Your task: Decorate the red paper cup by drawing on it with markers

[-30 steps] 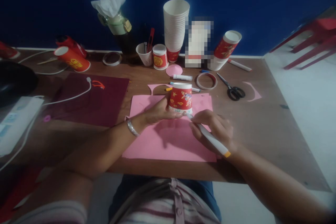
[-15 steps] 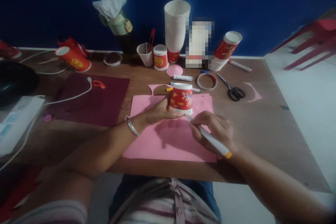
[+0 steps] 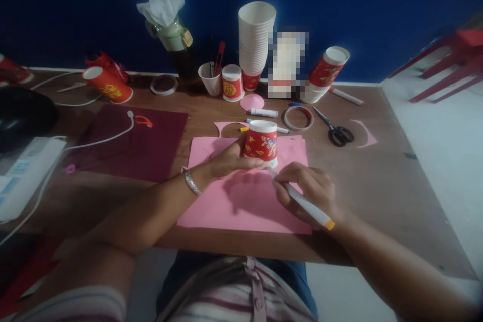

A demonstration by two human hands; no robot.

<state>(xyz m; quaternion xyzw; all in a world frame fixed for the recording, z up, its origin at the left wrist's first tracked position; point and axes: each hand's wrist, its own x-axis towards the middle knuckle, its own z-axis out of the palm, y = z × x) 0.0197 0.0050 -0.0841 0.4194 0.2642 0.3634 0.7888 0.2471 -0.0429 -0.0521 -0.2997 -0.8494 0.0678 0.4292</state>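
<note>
At the far left a red cup point(image 3: 17, 70) is cut off by the picture's edge, and so are a smooth black thing point(image 3: 26, 110), too blurred to name, and a white power strip point(image 3: 32, 173). A tipped red cup point(image 3: 113, 88) partly covers another red item behind it. The left forearm reaches up from the lower left across the table, a silver bracelet point(image 3: 192, 183) at the wrist. The left hand point(image 3: 228, 160) grips the side of a red patterned cup point(image 3: 260, 142), which is held narrower end up over the pink paper point(image 3: 241, 214); its thumb lies along the cup's lower edge, while the other fingers are mostly hidden behind the cup. Beyond the cup, pens point(image 3: 283, 130) show only in part. A pixelated patch point(image 3: 289, 63) near the wall masks whatever stands there, beside a tall stack of white cups point(image 3: 256, 35). The right forearm slants in from the lower right, and the right hand point(image 3: 307, 186) is curled around a white marker point(image 3: 312, 210), its yellow end pointing back over the wrist. The marker's tip is at the lower rim of the cup; whether they touch is too blurred to tell. Further right lie black-handled scissors point(image 3: 338, 134), and a red stool point(image 3: 449, 63) runs off the edge.
</note>
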